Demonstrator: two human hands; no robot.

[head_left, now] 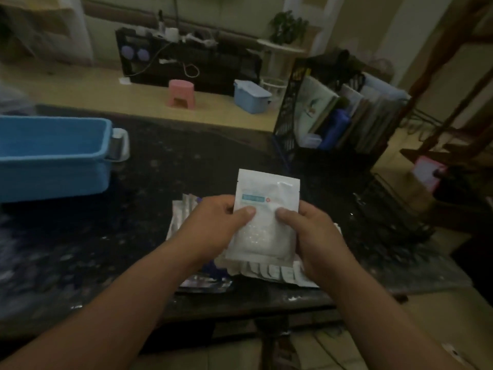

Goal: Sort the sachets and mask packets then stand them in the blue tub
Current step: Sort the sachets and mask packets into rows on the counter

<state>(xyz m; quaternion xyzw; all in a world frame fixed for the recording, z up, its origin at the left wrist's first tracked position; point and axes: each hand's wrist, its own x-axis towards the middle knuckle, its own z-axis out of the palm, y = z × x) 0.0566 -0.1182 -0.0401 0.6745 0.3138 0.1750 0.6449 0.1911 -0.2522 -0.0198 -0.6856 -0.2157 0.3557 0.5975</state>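
Pinching a white mask packet (266, 198) with thumbs pressed on its face, the left hand (213, 222) and right hand (312, 236) hold it upright, right of the blue tub (53, 177), where the seemingly slick wrapper could slip onto the sachets (272, 273) beneath.

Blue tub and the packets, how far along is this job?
Done: nothing visibly stands in the blue tub; its floor is hidden. In hand: the left hand and right hand both pinch one white packet. Left: the pile of sachets on the table.
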